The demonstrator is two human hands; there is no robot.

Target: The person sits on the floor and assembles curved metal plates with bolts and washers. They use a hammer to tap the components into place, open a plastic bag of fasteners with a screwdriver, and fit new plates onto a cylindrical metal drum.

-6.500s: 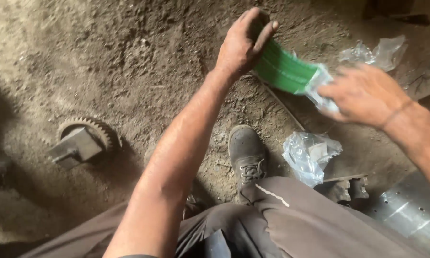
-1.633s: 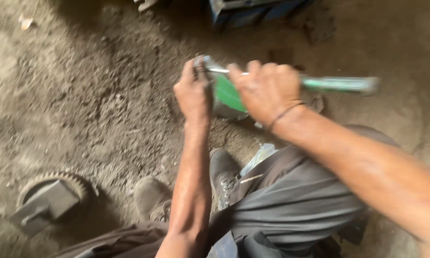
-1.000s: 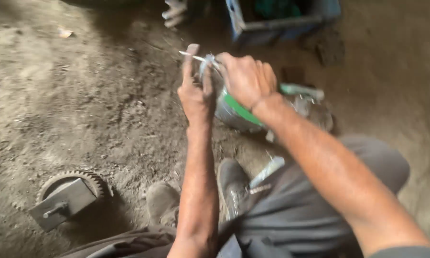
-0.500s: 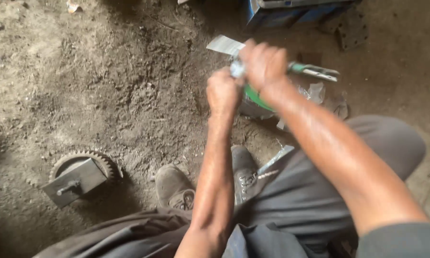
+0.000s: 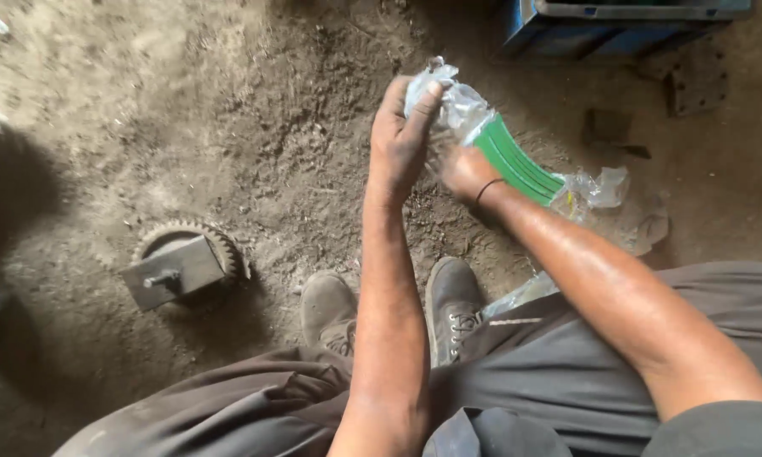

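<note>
A: Ground first?

B: Bare dirt floor [image 5: 144, 110], dusty, crumbly, patchy shade on its left edge. No bench; everything sits on the floor. I'm seated low, grey trousers [image 5: 567, 381] filling the near edge, both boots [image 5: 453, 296] planted on the dirt just ahead of them.

A: Left hand?

B: My left hand [image 5: 402, 135] is raised over the middle of the floor, fingers curled, thumb and fingertips pinched onto the crinkled top end of a clear plastic wrapper [image 5: 449, 97]. Closed on it, not a fist.

A: Right hand?

B: My right hand [image 5: 461, 169] is just beside the left, below the wrapper and mostly hidden behind it. It looks wrapped around the wrapper's lower part, but I can't tell how tight. Thin dark band on that wrist.

A: What's in the wrapper?

B: A green strip pack [image 5: 516, 161] with pale lines, tilted, running from my hands down toward the right. Wrapper's loose tail flares out past its lower end.

A: Anything else?

B: Toothed gear with a square metal block on it [image 5: 182, 267], lying on the floor's left side, well apart from my hands. Blue metal box [image 5: 601, 25] at the far edge, right. Small dark flat piece [image 5: 605, 131] near it.
</note>
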